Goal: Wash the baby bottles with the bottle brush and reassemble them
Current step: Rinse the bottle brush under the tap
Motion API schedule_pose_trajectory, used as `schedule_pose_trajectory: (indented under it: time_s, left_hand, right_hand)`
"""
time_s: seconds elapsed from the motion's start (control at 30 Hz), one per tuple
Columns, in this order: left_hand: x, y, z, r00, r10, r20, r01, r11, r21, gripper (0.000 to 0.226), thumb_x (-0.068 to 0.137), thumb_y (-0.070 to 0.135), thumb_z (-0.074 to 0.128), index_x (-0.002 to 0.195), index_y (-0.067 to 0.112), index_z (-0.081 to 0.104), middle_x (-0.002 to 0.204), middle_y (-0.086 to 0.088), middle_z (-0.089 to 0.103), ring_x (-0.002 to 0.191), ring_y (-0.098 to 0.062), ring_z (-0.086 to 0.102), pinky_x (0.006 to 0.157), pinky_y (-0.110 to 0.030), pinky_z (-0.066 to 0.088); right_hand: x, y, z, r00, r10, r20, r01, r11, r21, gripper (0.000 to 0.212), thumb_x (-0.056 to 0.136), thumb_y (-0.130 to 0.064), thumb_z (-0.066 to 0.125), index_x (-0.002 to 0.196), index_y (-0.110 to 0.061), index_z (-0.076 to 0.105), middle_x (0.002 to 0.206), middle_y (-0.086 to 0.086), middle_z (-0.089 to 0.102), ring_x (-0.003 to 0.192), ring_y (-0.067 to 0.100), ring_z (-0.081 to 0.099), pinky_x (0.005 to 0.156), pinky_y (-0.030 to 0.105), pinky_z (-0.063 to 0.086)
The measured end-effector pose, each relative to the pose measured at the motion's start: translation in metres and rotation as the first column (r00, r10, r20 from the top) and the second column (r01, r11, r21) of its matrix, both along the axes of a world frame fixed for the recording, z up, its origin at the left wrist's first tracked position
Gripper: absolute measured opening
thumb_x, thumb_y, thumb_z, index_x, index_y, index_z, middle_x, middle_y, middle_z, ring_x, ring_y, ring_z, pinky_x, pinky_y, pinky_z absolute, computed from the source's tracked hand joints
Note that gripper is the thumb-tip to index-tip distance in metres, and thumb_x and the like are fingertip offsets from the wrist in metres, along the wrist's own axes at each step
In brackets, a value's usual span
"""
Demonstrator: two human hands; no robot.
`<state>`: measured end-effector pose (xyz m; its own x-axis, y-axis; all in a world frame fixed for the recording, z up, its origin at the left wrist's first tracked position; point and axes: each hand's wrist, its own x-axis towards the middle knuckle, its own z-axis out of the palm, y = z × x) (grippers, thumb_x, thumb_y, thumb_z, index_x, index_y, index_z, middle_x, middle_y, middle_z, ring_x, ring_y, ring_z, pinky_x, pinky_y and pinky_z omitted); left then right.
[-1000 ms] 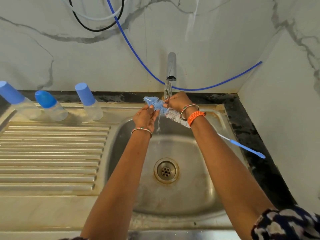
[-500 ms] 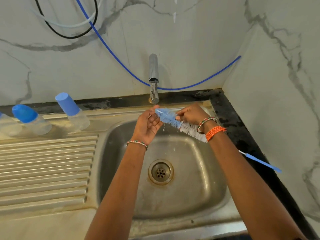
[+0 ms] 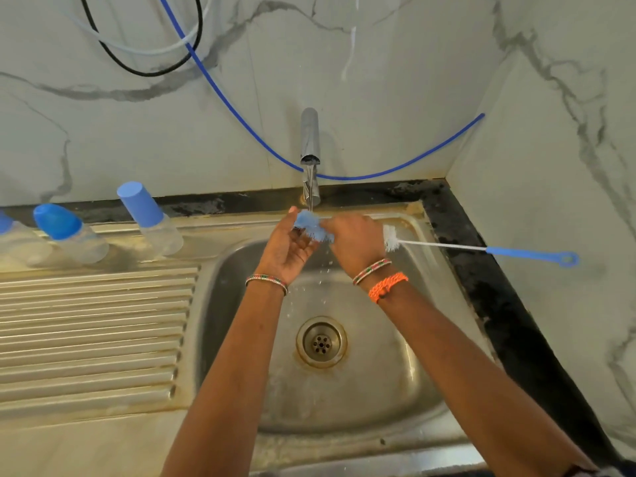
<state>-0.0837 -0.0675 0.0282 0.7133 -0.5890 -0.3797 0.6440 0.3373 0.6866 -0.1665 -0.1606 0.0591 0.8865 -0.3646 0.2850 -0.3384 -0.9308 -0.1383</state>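
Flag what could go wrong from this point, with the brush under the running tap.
1. The bottle brush is gripped at its bristles by the right hand, so its long handle juts over the counter toward the wall and may knock it.
2. Water from the tap hits the bristles and left hand; droplets are flying and may splash beyond the sink onto the capped bottles.

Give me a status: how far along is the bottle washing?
Done, by the look of it: three capped baby bottles stand on the sink's drainboard, assembled; whether they were washed I can't tell. In hand: the right hand grips the bottle brush by its bristles under the running tap, and the left hand touches the bristle tip. Left: no loose bottle parts show in the basin.
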Motion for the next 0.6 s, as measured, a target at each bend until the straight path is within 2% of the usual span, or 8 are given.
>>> schedule_pose_trajectory:
  time_s: [0.07, 0.13, 0.2, 0.3, 0.4, 0.5, 0.6]
  left_hand:
    - [0.001, -0.005, 0.002, 0.999, -0.039, -0.015, 0.04, 0.998, 0.039, 0.028, 0.095, 0.03, 0.054, 0.107, 0.005, 0.056, 0.097, -0.016, 0.063, 0.083, -0.022, 0.064, 0.071, -0.031, 0.058]
    - [0.002, -0.009, 0.003, 0.999, -0.029, -0.034, 0.03, 0.999, 0.032, 0.024, 0.095, 0.023, 0.055, 0.107, 0.003, 0.054, 0.097, -0.016, 0.061, 0.083, -0.023, 0.063, 0.066, -0.03, 0.059]
    - [0.003, -0.011, -0.001, 1.0, -0.011, -0.02, 0.011, 1.0, -0.012, 0.013, 0.096, 0.011, 0.05, 0.104, 0.002, 0.056, 0.099, -0.015, 0.062, 0.084, -0.021, 0.063, 0.072, -0.03, 0.058]
    - [0.003, -0.01, -0.009, 0.999, 0.038, 0.037, -0.032, 0.989, -0.141, 0.016, 0.096, -0.002, 0.041, 0.097, 0.006, 0.055, 0.099, -0.011, 0.062, 0.091, -0.022, 0.061, 0.081, -0.031, 0.055]
    - [-0.001, -0.01, -0.016, 0.997, 0.074, 0.001, -0.071, 0.965, -0.252, 0.022, 0.095, -0.008, 0.039, 0.096, 0.011, 0.05, 0.107, -0.011, 0.059, 0.101, -0.024, 0.059, 0.084, -0.035, 0.055]
    - [-0.006, -0.015, -0.017, 0.994, 0.103, -0.033, -0.108, 0.956, -0.273, 0.026, 0.094, -0.011, 0.038, 0.095, 0.013, 0.047, 0.107, -0.01, 0.058, 0.099, -0.023, 0.06, 0.081, -0.038, 0.056]
    - [-0.011, -0.024, -0.013, 0.988, 0.144, -0.058, -0.154, 0.951, -0.269, 0.026, 0.094, -0.011, 0.039, 0.097, 0.014, 0.045, 0.111, -0.01, 0.057, 0.098, -0.022, 0.06, 0.094, -0.045, 0.048]
  right_hand:
    - [-0.006, 0.008, -0.003, 0.998, 0.053, 0.026, -0.049, 0.991, -0.123, 0.025, 0.063, -0.012, 0.078, 0.086, -0.019, 0.074, 0.074, -0.001, 0.069, 0.071, 0.023, 0.064, 0.054, 0.025, 0.044]
    - [-0.011, 0.01, -0.01, 0.994, 0.105, 0.039, -0.1, 0.989, -0.111, 0.038, 0.048, -0.009, 0.086, 0.083, -0.017, 0.074, 0.072, -0.001, 0.07, 0.065, 0.022, 0.065, 0.054, 0.026, 0.049]
    - [-0.014, 0.004, -0.015, 0.986, 0.166, 0.025, -0.165, 0.985, -0.046, 0.043, 0.058, -0.008, 0.081, 0.099, -0.015, 0.072, 0.09, 0.002, 0.072, 0.08, 0.025, 0.066, 0.069, 0.033, 0.051]
    - [-0.023, -0.005, -0.016, 0.98, 0.175, 0.091, -0.177, 0.984, 0.007, 0.04, 0.078, -0.018, 0.066, 0.117, -0.013, 0.064, 0.114, 0.004, 0.067, 0.105, 0.025, 0.061, 0.089, 0.04, 0.043]
    - [-0.033, -0.013, -0.022, 0.992, 0.091, 0.092, -0.094, 0.995, 0.036, 0.046, 0.086, -0.03, 0.06, 0.129, -0.013, 0.055, 0.128, 0.008, 0.058, 0.117, 0.026, 0.053, 0.094, 0.042, 0.041]
    - [-0.039, -0.026, -0.025, 0.998, -0.061, 0.013, 0.06, 0.995, 0.085, 0.06, 0.087, -0.046, 0.057, 0.138, -0.017, 0.042, 0.13, 0.008, 0.053, 0.116, 0.027, 0.051, 0.094, 0.043, 0.039]
    - [-0.049, -0.043, -0.024, 0.989, -0.136, -0.06, 0.14, 0.989, 0.054, 0.068, 0.085, -0.06, 0.051, 0.14, -0.021, 0.038, 0.127, 0.006, 0.054, 0.116, 0.026, 0.05, 0.095, 0.041, 0.035]
